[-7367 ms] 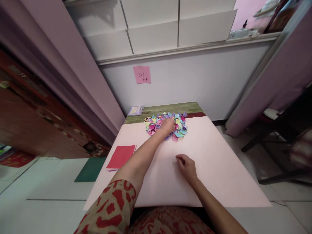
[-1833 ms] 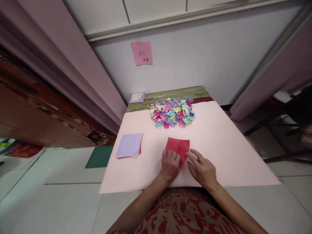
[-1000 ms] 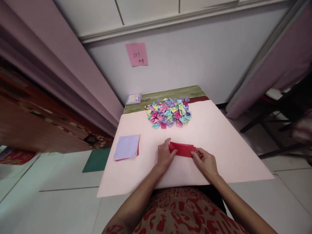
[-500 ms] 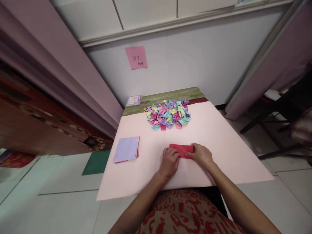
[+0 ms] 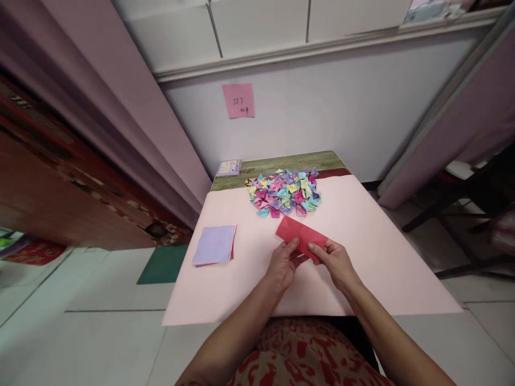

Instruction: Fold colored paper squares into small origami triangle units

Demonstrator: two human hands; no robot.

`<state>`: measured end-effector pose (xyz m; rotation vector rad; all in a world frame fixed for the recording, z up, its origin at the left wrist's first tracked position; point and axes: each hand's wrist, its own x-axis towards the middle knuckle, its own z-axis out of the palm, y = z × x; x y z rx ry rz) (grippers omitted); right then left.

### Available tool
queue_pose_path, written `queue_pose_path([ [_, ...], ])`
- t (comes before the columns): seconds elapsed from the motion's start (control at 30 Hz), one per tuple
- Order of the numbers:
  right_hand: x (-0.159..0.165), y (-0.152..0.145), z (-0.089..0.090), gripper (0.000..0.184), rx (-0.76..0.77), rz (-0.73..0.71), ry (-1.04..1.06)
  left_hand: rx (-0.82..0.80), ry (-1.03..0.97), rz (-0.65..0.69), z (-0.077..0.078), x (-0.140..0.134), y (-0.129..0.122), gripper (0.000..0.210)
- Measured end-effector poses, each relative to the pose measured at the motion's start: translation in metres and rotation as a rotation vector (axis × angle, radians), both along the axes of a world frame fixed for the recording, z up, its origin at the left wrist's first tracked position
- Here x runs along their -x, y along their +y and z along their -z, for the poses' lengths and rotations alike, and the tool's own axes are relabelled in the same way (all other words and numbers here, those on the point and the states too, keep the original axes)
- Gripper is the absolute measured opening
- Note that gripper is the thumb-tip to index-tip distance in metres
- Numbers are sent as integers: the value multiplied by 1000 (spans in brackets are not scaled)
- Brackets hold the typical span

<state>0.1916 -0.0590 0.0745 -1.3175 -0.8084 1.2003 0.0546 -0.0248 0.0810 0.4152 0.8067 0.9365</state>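
Note:
A red sheet of paper (image 5: pixel 301 234), folded into a long rectangle, is held tilted above the pink table cover between both hands. My left hand (image 5: pixel 285 261) pinches its lower edge, thumb on top and fingers underneath. At the right end, my right hand (image 5: pixel 333 259) grips the paper with the thumb pressed on its face. Just beyond the paper lies a heap of small folded paper pieces (image 5: pixel 284 192) in purple, pink, yellow, blue and green. To the left of my hands rests a stack of square paper sheets (image 5: pixel 215 244), the top one lilac.
The pink table cover (image 5: pixel 354 289) spreads over a table whose green wood-look top (image 5: pixel 273 164) shows at the back. A small pack (image 5: pixel 229 167) sits at the back left corner. On the wall hangs a pink note (image 5: pixel 238 101). Curtains flank both sides.
The red paper has been lifted off the table cover and turned so that its left end points up and away. Both hands now hold it with thumbs on top. The camera view has shifted slightly.

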Motion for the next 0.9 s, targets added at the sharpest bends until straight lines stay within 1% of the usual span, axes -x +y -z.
queue_pose_path([
  [0.1, -5, -9, -7, 42, -99, -66, -85, -43, 39, -104, -11, 0, 4, 40],
  [0.2, -20, -13, -5, 51, -277, -86, -211, -96, 120, -129, -16, 5, 9, 42],
  [0.3, -32, -9, -1, 54, -434, -160, -394, -149, 173, -131, -20, 7, 13, 44],
  [0.33, -33, -7, 0, 51, -470, -188, -468, -164, 184, -122, -22, 6, 14, 44],
  [0.4, -34, -2, 1, 40, -527, -213, -585, -188, 196, -92, -25, 4, 14, 45],
  [0.5, -32, 2, -1, 20, -583, -142, -614, -207, 205, -48, -28, -1, 14, 44],
  [0.57, -32, 3, -2, 13, -592, -77, -599, -216, 211, -41, -30, -3, 14, 43],
  [0.67, -32, 3, -4, 10, -556, -16, -569, -226, 211, -41, -32, -4, 15, 41],
  [0.77, -28, 3, -7, 15, -427, 81, -439, -249, 198, -20, -34, -5, 13, 41],
  [0.83, -23, 4, -9, 20, -320, 149, -328, -286, 189, -8, -35, -6, 11, 41],
  [0.9, -18, 5, -10, 25, -253, 190, -240, -335, 191, 9, -35, -7, 9, 41],
])
